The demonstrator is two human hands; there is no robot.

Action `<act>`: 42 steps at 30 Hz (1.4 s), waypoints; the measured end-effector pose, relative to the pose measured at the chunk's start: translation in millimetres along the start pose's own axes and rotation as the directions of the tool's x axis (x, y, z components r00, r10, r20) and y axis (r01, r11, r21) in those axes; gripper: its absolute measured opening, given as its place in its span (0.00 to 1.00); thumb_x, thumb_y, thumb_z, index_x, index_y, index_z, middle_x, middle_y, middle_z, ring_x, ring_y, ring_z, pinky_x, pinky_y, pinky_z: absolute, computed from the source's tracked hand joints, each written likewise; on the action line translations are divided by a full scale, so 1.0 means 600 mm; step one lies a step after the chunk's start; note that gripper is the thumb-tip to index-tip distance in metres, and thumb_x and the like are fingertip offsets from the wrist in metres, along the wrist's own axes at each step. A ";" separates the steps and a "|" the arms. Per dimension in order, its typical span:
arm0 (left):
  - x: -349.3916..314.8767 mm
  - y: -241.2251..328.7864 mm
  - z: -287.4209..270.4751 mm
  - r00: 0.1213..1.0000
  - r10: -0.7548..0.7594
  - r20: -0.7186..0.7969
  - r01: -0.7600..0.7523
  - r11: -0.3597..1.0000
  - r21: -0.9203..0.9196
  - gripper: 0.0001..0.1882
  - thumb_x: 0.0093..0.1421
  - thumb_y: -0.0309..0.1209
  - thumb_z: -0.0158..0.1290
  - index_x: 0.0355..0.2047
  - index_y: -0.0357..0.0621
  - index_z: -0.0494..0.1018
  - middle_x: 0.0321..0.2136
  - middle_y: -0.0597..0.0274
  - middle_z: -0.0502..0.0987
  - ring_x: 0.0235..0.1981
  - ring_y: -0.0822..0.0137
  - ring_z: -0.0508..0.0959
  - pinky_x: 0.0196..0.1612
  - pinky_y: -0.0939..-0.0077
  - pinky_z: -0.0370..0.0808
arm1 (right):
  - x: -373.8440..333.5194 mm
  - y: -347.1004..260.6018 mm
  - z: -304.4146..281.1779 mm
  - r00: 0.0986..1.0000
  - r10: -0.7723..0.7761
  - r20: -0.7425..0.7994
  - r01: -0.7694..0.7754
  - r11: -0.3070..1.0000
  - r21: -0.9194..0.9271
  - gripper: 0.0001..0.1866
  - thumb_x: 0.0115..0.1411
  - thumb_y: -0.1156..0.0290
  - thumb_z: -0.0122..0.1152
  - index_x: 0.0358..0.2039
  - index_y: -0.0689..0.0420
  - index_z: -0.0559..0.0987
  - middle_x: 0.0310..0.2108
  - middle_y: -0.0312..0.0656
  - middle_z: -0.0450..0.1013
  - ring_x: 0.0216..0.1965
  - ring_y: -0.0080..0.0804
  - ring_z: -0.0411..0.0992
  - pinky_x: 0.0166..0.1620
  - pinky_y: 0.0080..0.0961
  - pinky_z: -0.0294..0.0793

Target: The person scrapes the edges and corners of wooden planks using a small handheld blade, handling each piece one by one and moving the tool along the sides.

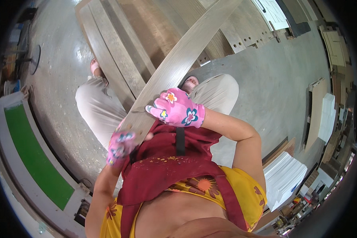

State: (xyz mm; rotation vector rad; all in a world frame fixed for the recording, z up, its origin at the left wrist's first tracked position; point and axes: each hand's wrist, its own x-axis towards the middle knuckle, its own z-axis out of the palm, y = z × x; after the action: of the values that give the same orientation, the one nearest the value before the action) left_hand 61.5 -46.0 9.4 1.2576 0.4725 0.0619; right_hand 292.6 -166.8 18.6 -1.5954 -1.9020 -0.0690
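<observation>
Grey concrete floor point(273, 75) spreads around a long wood-grained plank point(178, 59), which slants from the person's lap up past the top of the view. At the plank's near end the left hand point(121, 146), in a pink flowered glove, is blurred; I cannot tell whether it clasps the wood or only steadies it. Beyond it the right hand point(176, 108), in a matching glove, curls its fingers at the plank's right edge, tips at the upper face; whether they pinch anything is unclear. If neither hold is firm, the plank could swing or slide, since so much length reaches past both hands. A rough edge might also snag the gloves, or the dark red apron point(162, 174) at its near end. Farther out, more boards point(111, 47) lie left of the plank; its far end knocking them could scratch either surface. One foot point(95, 66) shows left of the plank, another point(190, 83) just right of it, so a slip may strike toes. Right of its far part lies a drilled panel point(246, 31).
</observation>
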 end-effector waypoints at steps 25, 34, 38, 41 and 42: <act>-0.095 0.030 -0.100 0.446 -0.327 -0.833 -0.055 0.919 -0.390 0.17 0.48 0.37 0.56 0.36 0.40 0.73 0.31 0.56 0.75 0.26 0.58 0.76 0.24 0.66 0.74 | -0.110 0.529 -0.078 0.668 0.736 -0.112 -0.735 0.628 -0.256 0.10 0.57 0.72 0.42 0.31 0.55 0.74 0.27 0.43 0.69 0.30 0.29 0.70 0.28 0.27 0.71; -0.092 0.022 -0.117 0.506 -0.276 -0.817 -0.111 0.919 -0.379 0.19 0.53 0.37 0.51 0.42 0.40 0.71 0.37 0.54 0.75 0.34 0.57 0.77 0.31 0.63 0.77 | -0.111 0.487 -0.075 0.818 0.550 -0.169 -0.556 0.681 -0.476 0.09 0.55 0.68 0.46 0.32 0.55 0.74 0.26 0.42 0.70 0.27 0.38 0.70 0.31 0.29 0.71; -0.079 0.020 -0.127 0.455 -0.310 -0.835 -0.089 0.917 -0.389 0.18 0.53 0.43 0.51 0.39 0.45 0.73 0.32 0.61 0.77 0.28 0.61 0.78 0.22 0.68 0.73 | -0.138 0.391 0.056 0.913 0.406 -0.040 -0.402 0.878 -0.261 0.12 0.56 0.71 0.44 0.39 0.56 0.73 0.27 0.42 0.71 0.32 0.37 0.69 0.37 0.28 0.70; -0.101 0.016 -0.141 0.466 -0.336 -0.819 -0.080 0.906 -0.417 0.21 0.51 0.40 0.53 0.42 0.41 0.71 0.36 0.56 0.75 0.32 0.59 0.77 0.31 0.64 0.78 | -0.127 0.488 -0.061 0.774 0.608 -0.177 -0.631 0.717 -0.294 0.14 0.59 0.66 0.40 0.39 0.54 0.74 0.32 0.45 0.72 0.36 0.40 0.70 0.41 0.31 0.70; -0.099 0.016 -0.143 0.495 -0.319 -0.808 -0.089 0.907 -0.412 0.20 0.51 0.40 0.53 0.41 0.41 0.71 0.36 0.56 0.75 0.32 0.60 0.77 0.31 0.65 0.78 | -0.154 0.544 -0.102 0.674 0.653 -0.345 -0.736 0.557 -0.385 0.15 0.60 0.63 0.40 0.37 0.52 0.76 0.34 0.46 0.72 0.37 0.42 0.70 0.41 0.32 0.70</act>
State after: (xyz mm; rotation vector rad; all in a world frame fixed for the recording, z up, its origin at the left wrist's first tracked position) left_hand -22.3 16.2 17.2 0.6763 1.3692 0.6883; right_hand 617.6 -188.5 -95.2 -2.5224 -1.0173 -0.3639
